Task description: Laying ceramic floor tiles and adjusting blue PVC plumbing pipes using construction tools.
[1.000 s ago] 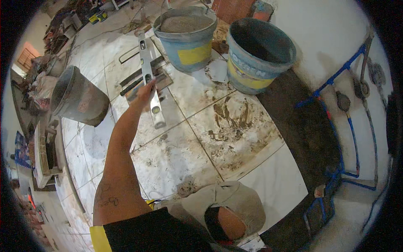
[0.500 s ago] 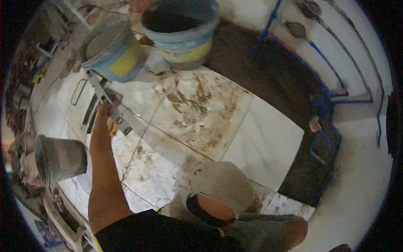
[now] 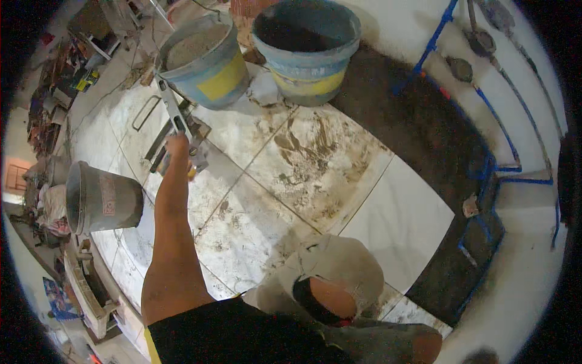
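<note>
My left arm reaches out across the dirty white floor tiles (image 3: 267, 182). At its end my left hand (image 3: 177, 145) is closed round a grey metal spirit level (image 3: 173, 109), whose far end lies by the bucket of grey mix. Beside and under the hand are a dark bar-shaped tool (image 3: 159, 142) and a small orange-yellow thing that the fingers partly hide. My right hand is out of view. At the lower middle, a dusty beige cloth form (image 3: 342, 261) with an oval opening shows skin inside; I cannot tell exactly what it is.
Two blue-grey buckets with yellow patches stand at the far side, one with grey mix (image 3: 197, 45), one dark inside (image 3: 306, 79). A grey bucket (image 3: 103, 197) lies at left. A clean white tile (image 3: 400, 218) borders dark bare ground (image 3: 418, 121). Blue pipes (image 3: 498, 127) line the right wall.
The whole view has shifted, so buckets and tiles sit further right. The spirit level has turned a little in my left hand, and its near end has drawn closer to the hand.
</note>
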